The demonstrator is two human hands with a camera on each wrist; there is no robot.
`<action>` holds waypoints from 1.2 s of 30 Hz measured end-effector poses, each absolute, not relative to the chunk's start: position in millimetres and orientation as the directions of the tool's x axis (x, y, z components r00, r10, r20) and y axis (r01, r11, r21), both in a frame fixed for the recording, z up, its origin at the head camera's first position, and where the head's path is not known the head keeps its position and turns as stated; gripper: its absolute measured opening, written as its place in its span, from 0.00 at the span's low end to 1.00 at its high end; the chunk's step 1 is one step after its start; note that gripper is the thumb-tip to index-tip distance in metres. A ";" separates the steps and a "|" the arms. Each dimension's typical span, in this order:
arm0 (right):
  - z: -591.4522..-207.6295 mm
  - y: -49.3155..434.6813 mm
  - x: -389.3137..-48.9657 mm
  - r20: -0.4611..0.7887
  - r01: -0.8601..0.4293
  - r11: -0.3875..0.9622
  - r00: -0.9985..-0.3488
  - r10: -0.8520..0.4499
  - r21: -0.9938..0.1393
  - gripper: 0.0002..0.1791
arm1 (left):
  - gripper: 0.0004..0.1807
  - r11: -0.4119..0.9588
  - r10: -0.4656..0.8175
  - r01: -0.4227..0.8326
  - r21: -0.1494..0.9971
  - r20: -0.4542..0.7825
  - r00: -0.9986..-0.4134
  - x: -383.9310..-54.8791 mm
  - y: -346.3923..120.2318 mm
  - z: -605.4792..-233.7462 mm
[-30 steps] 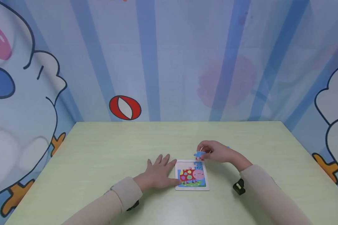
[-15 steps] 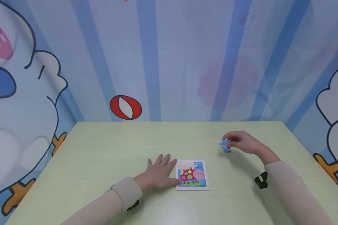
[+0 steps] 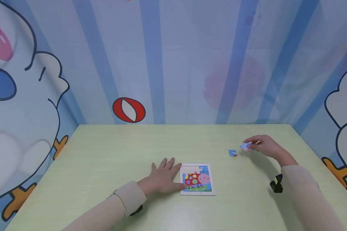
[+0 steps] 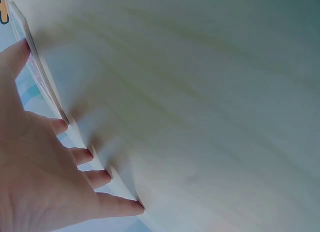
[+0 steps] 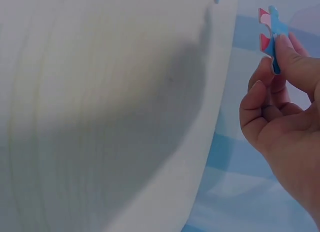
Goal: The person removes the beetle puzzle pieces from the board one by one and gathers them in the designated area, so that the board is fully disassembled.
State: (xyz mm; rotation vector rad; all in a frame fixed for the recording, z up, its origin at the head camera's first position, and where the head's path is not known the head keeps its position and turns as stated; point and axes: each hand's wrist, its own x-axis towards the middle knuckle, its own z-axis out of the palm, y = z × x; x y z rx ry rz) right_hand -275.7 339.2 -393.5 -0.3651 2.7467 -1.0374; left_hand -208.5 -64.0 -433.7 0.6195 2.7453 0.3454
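Observation:
A small jigsaw puzzle in a white frame (image 3: 198, 193) lies on the table, showing a pink pig in a red spotted outfit. Its upper left part is a bare pale patch. My left hand (image 3: 161, 180) lies with fingers spread, thumb and index fingertip on the frame's left side; the left wrist view shows the thumb on the frame edge (image 4: 36, 61). To the far right, my right hand (image 3: 265, 146) pinches a blue, red and white puzzle piece (image 5: 276, 34) between thumb and fingers, above the table. A loose blue puzzle piece (image 3: 232, 153) rests on the table left of that hand.
The pale green table (image 3: 133, 144) ends at a striped blue backdrop (image 3: 173, 64) with cartoon prints. Black wrist-worn devices hang below both cuffs, one seen at the right wrist (image 3: 276, 183).
My right hand has moved right and away from the puzzle frame, carrying the pinched piece past the loose one, which now shows uncovered. The left hand keeps its place.

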 end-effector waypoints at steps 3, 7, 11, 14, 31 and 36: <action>-398.0 342.7 -278.4 -0.091 -0.152 0.735 -0.956 -0.280 -0.661 0.18 | 0.47 0.879 0.448 0.376 0.294 -0.239 -0.861 -208.9 -64.2 -433.6; -404.0 344.6 -282.1 -0.116 -0.116 0.740 -0.961 -0.253 -0.662 0.17 | 0.47 0.881 0.445 0.373 0.292 -0.240 -0.863 -209.4 -64.2 -434.0; -410.0 344.0 -285.4 -0.143 -0.080 0.735 -0.962 -0.235 -0.673 0.17 | 0.47 0.881 0.443 0.368 0.299 -0.242 -0.863 -209.4 -64.4 -433.9; -414.5 343.9 -287.5 -0.153 -0.069 0.741 -0.961 -0.228 -0.668 0.16 | 0.47 0.880 0.443 0.367 0.303 -0.245 -0.862 -209.1 -64.7 -433.6; -422.6 340.9 -287.7 -0.174 -0.074 0.779 -0.958 -0.230 -0.623 0.15 | 0.47 0.877 0.448 0.370 0.307 -0.243 -0.860 -207.4 -64.9 -431.9; -423.4 340.1 -287.2 -0.182 -0.078 0.791 -0.955 -0.233 -0.607 0.14 | 0.47 0.877 0.447 0.369 0.308 -0.242 -0.861 -207.1 -64.7 -431.9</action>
